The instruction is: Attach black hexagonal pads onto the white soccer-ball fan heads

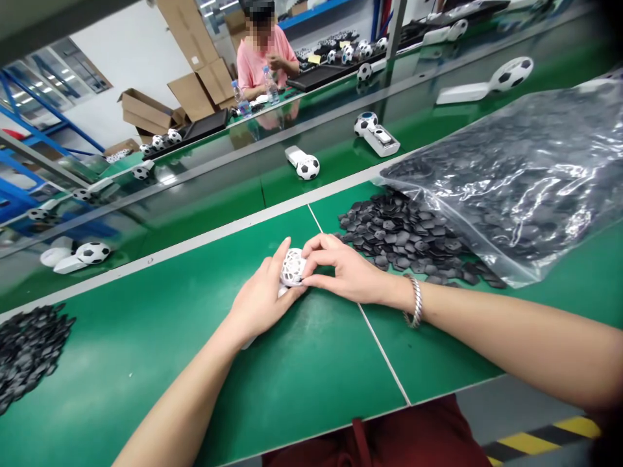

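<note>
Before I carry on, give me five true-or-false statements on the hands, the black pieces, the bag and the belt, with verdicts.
1. The left hand holds a white openwork ball. True.
2. The silver bracelet is on the left wrist. False: the bracelet is on the right wrist.
3. The clear plastic bag lies to the right of the ball. True.
4. All the loose black pieces are in one pile. False: there is a left pile and a right pile beside the bag.
5. The right hand is well away from the ball. False: the right hand has its fingertips at the ball's right side.
</note>
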`<state>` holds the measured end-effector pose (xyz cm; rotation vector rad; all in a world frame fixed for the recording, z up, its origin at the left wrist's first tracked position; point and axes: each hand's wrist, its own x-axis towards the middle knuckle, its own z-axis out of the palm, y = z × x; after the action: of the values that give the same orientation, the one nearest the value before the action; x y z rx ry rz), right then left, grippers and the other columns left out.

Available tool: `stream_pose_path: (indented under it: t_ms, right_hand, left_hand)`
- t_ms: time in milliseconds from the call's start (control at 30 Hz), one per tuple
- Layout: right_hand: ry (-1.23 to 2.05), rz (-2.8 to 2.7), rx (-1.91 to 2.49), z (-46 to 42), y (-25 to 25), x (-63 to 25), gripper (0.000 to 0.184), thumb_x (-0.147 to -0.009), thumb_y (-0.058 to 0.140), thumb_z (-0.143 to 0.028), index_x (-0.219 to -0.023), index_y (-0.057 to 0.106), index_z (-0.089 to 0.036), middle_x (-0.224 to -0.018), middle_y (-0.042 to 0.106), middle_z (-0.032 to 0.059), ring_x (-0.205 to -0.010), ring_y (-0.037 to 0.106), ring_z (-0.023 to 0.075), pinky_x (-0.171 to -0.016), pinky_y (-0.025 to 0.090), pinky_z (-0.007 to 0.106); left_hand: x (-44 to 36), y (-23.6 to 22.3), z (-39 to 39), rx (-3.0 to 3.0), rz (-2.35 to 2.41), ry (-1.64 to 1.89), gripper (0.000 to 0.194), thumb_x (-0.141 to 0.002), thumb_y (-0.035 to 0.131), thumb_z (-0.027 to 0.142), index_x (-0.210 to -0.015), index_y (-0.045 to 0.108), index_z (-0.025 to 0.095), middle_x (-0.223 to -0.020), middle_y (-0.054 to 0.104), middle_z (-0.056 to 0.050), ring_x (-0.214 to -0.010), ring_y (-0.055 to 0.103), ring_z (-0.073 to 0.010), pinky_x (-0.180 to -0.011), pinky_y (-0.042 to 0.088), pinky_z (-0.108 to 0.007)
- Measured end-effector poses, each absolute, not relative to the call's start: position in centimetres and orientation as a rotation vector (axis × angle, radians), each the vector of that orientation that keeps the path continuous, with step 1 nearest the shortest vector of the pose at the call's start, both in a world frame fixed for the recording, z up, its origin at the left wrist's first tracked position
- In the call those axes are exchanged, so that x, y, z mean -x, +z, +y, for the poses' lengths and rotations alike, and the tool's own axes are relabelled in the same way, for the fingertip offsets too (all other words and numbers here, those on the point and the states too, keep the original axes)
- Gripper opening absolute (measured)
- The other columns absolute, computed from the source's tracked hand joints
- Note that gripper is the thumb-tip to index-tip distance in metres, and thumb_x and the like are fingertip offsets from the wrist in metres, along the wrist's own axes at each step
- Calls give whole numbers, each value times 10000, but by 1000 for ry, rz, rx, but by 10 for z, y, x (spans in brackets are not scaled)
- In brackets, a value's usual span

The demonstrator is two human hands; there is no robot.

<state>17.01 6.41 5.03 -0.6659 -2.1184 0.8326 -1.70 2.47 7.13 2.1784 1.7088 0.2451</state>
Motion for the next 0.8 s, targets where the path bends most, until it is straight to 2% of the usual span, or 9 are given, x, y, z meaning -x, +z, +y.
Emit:
stream_pose_path:
  t_ms: [133, 267, 367, 533, 700, 800]
  right_hand:
    - [811, -2108, 656, 64, 49, -166, 52, -731, 659, -168, -703, 615, -177, -973, 486, 50, -992, 462, 181, -924, 350, 393]
    - [787, -2096, 654, 62, 49, -164, 77, -729, 640, -143, -714, 569, -172, -1017, 489, 58, -1014, 460, 184, -918, 367, 380]
    - [795, -2082, 688, 63, 47, -163, 169, -714, 639, -147, -835, 525, -179, -1075, 498, 72, -1054, 460, 197, -915, 382, 398]
    - [967, -2040, 792, 66, 45, -162, 470, -702, 649, -193, -1121, 440, -166, -1157, 517, 104, -1071, 492, 212, -886, 423, 395]
    - [1018, -2054, 796, 64, 46, -161, 435, -703, 640, -162, -1108, 482, -147, -1083, 564, 85, -964, 531, 187, -837, 444, 356]
    - [1028, -2069, 789, 67, 49, -162, 414, -700, 648, -165, -1087, 501, -157, -1066, 579, 70, -939, 537, 177, -802, 452, 337]
  left_hand:
    - [16, 71, 23, -2162, 1701, 258, 817, -769, 495, 575, -1409, 75, 291, -1306, 421, -126, -1147, 469, -314, -864, 437, -447]
    - [17, 70, 23, -2177, 1696, 284, 772, -787, 468, 572, -1407, 115, 279, -1336, 400, -126, -1177, 444, -313, -898, 416, -454]
    - [19, 68, 24, -2177, 1693, 318, 753, -796, 467, 550, -1401, 156, 228, -1374, 364, -129, -1224, 396, -300, -948, 383, -446]
    - [20, 66, 25, -2172, 1684, 358, 682, -784, 513, 503, -1342, 277, 191, -1366, 382, -116, -1214, 403, -276, -971, 366, -430]
    - [14, 71, 24, -2149, 1659, 403, 549, -793, 518, 483, -1253, 368, 226, -1218, 510, -81, -1068, 509, -251, -868, 435, -394]
    - [13, 72, 24, -2116, 1655, 410, 518, -792, 523, 483, -1233, 386, 248, -1176, 535, -60, -1028, 529, -238, -852, 443, -383]
